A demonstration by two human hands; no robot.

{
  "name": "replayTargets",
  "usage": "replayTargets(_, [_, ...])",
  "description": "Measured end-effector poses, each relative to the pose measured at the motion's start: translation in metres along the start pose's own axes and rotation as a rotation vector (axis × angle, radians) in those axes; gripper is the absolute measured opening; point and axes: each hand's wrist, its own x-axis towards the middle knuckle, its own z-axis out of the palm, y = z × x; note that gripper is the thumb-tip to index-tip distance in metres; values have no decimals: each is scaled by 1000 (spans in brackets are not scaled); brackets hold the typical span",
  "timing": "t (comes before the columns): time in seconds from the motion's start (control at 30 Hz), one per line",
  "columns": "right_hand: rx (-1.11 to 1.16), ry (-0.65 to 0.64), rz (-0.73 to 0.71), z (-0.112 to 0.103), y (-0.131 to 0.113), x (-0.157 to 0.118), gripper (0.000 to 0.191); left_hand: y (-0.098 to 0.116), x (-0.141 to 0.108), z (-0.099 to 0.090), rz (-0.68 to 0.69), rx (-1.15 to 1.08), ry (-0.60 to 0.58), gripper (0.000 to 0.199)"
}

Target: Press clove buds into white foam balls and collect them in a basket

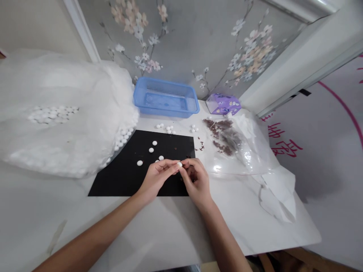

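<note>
Over the right part of a black mat (119, 170), my two hands meet at the fingertips. Between the thumb and fingers of my left hand (160, 173) is a small white ball (179, 164). My right hand (196, 179) has its thumb and forefinger pinched against the ball's right side; whether a small brown piece is held there is too small to tell. Several white balls lie on the mat, one of them (140, 163) left of my left hand. Small dark brown pieces are partly hidden beneath my right hand.
A large bag of white balls (65, 124) fills the left. Behind the mat stands a blue basket (166, 109). To the right lie a clear bag with brown pieces (227, 143), a purple packet (224, 104) and white plastic (279, 189).
</note>
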Motion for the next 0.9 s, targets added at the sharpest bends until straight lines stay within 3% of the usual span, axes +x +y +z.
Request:
replayTargets(0.1, [15, 19, 10, -3, 2, 0, 18, 9, 3, -2, 119, 156, 0, 20])
replayTargets(0.17, [-37, 35, 25, -7, 5, 1, 26, 20, 8, -8, 272, 408, 27, 18])
replayTargets(0.27, [-300, -11, 36, -16, 7, 4, 23, 37, 18, -23, 496, 924, 87, 16])
replayTargets(0.37, [-505, -110, 44, -22, 8, 6, 20, 48, 28, -36, 561, 1235, 78, 18])
replayTargets(0.5, [-518, -151, 27, -22, 7, 6, 13, 53, 34, -43, 589, 1426, 10, 20])
replayTargets(0.67, [-495, -139, 28, -22, 5, 8, 22, 58, 44, -41, 578, 1488, 12, 23])
replayTargets(0.9, [-534, -154, -8, -14, 6, 5, 18, 54, 82, -32, 594, 1623, -13, 33])
